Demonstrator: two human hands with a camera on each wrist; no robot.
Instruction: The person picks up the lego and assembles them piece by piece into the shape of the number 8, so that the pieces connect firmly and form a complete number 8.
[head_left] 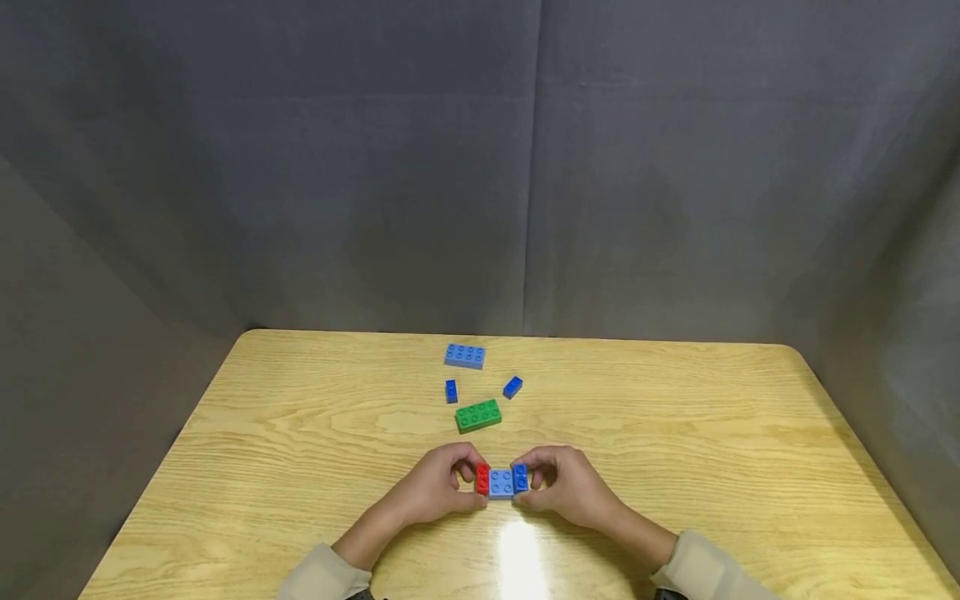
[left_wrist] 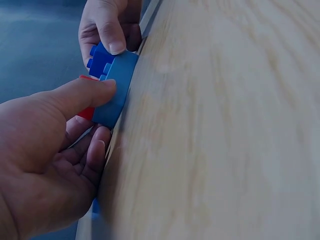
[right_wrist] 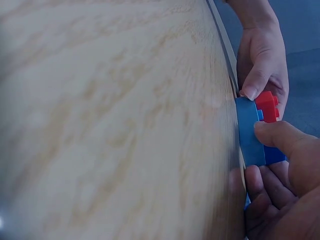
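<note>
A light blue brick (head_left: 501, 484) lies near the front of the table between the two hands. On its left end sits a small red brick (head_left: 483, 478), and on its right end a small dark blue brick (head_left: 521, 477); bare studs show between them. My left hand (head_left: 442, 485) pinches the left end between thumb and fingers, at the red brick. At the other end my right hand (head_left: 564, 486) grips the dark blue brick and the light blue one below it. In the left wrist view, the left thumb (left_wrist: 95, 92) lies across the side of the light blue brick.
Beyond the hands lies a green brick (head_left: 478, 416). Two small dark blue bricks, one on the left (head_left: 452, 391) and one on the right (head_left: 513, 387), lie behind it. A second light blue brick (head_left: 465, 357) is near the wooden table's (head_left: 300, 408) back edge, before a grey curtain (head_left: 420, 183).
</note>
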